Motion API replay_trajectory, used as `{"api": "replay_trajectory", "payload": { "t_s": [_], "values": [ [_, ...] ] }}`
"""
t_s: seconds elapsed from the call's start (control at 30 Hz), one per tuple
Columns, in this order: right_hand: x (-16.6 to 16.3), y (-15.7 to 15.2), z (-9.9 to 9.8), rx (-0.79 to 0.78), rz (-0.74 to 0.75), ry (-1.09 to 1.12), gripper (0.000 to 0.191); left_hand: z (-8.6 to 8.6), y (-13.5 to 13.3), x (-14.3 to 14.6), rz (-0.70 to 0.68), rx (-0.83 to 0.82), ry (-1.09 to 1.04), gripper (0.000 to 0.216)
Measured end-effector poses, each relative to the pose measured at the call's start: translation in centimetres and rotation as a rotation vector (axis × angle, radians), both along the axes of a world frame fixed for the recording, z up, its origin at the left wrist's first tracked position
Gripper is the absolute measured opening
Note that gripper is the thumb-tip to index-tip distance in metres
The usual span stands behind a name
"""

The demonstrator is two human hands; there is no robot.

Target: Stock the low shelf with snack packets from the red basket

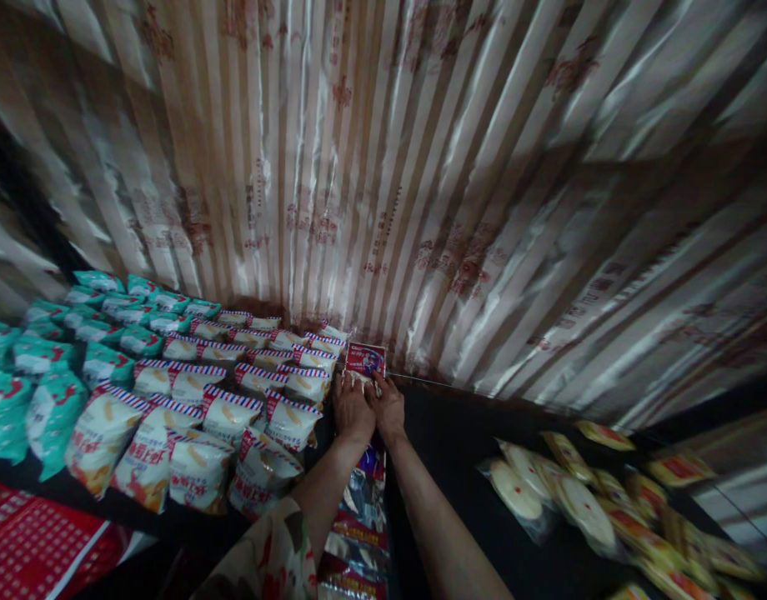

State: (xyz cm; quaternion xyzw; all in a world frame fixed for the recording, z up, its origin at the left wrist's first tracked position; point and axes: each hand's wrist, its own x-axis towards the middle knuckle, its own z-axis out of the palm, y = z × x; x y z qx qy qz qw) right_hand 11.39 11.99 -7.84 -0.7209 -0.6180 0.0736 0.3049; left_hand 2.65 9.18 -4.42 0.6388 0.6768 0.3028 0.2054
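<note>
A flat red-and-purple packet [364, 358] lies at the far end of a column of packets, close to the sheeting. Over its near edge, my left hand [353, 408] rests with fingers stretched forward. Beside it, touching the same packet, my right hand [388, 405] has its fingers extended. The fingertips partly cover the packet's lower portion. Below my wrists, a purple packet [372, 460] and shiny silver-and-red packets [355, 521] continue the column towards me, partly hidden by my left forearm.
Rows of white snack bags [199, 471] with striped tops stand at left, beside teal bags [58, 417]. On the black surface [439, 450] at right lie round pale packaged items [514, 487] and yellow-red packets [646, 533]. Printed plastic sheeting [383, 167] hangs behind. A red crate [33, 542] is lower left.
</note>
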Motion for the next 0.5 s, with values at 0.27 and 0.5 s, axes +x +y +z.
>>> {"api": "replay_trajectory", "payload": {
  "t_s": [0.27,0.5],
  "values": [
    [0.2,-3.6,1.1,0.118,-0.043,0.114,0.04,1.3,-3.3,0.1,-0.065,0.069,-0.064,0.033],
    [-1.3,-11.5,2.3,0.115,0.033,0.248,0.04,2.6,-10.6,-1.9,-0.116,0.15,-0.139,0.036]
  ]
}}
